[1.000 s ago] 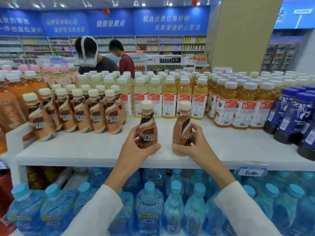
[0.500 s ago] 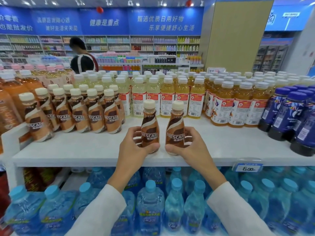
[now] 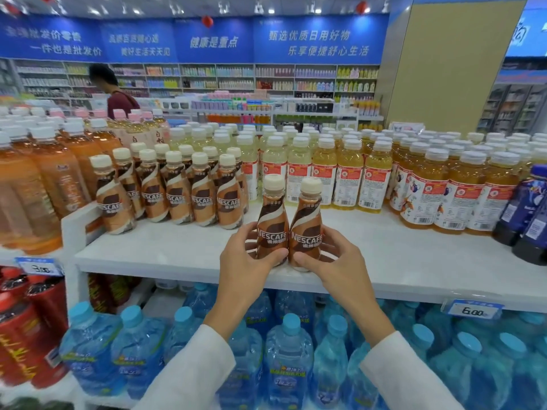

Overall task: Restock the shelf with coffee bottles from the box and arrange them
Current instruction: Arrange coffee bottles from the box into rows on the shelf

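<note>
Two brown coffee bottles with cream caps stand side by side, touching, near the front edge of the white shelf [image 3: 165, 253]. My left hand [image 3: 245, 258] grips the left coffee bottle [image 3: 272, 223] low on its body. My right hand [image 3: 334, 255] grips the right coffee bottle [image 3: 307, 226] the same way. Both labels face me. A row of several matching coffee bottles [image 3: 177, 193] stands further back on the left of the shelf. The box is out of view.
Yellow juice bottles [image 3: 349, 173] fill the back of the shelf, orange tea bottles [image 3: 38, 179] the left, dark blue bottles [image 3: 529, 214] the right. Blue water bottles [image 3: 287, 353] sit on the shelf below. A person [image 3: 114, 90] stands in the far aisle.
My hands brought the two bottles together until they touch, and turned the right bottle so its label faces me. The second person in the far aisle is gone from view.
</note>
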`<state>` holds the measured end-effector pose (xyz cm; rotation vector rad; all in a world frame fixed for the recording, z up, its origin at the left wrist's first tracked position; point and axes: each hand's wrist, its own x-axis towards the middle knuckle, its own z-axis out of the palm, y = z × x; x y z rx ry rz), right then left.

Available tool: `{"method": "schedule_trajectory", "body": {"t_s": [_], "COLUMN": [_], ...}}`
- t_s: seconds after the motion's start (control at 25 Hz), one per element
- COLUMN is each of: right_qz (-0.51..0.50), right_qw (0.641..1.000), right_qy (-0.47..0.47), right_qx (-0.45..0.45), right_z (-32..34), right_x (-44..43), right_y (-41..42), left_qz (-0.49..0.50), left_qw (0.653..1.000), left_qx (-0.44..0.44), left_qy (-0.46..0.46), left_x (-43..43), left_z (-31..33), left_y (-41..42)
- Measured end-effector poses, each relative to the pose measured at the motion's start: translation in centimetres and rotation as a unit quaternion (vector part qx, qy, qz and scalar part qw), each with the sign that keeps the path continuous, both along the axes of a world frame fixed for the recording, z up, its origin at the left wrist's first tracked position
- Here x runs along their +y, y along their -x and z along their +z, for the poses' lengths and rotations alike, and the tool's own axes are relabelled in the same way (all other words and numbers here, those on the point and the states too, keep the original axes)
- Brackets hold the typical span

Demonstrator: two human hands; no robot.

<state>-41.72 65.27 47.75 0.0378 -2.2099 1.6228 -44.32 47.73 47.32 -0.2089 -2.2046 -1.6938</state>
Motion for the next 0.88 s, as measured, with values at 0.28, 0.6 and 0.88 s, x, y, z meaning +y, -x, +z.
{"method": "schedule_trajectory", "body": {"t_s": [0.28, 0.6, 0.88], "right_qz": [0.056, 0.071, 0.039], "right_qw": [0.998, 0.997, 0.996], "right_qy": [-0.016, -0.032, -0.077], "right_qx": [0.002, 0.019, 0.022], "right_z": [0.3, 0.3, -0.2], "right_x": [-11.8, -22.7, -25.5], "right_y": [3.5, 9.1, 11.3], "left_qz": [0.119, 0.236, 0.271], "left_qw": [0.993, 0.971, 0.961], "left_qx": [-0.003, -0.014, 0.009], "left_qy": [0.003, 0.043, 0.044], "left_x": [-10.5, -19.3, -20.1], "left_z": [0.1, 0.7, 0.4], "left_y": [0.7, 5.0, 7.0]}}
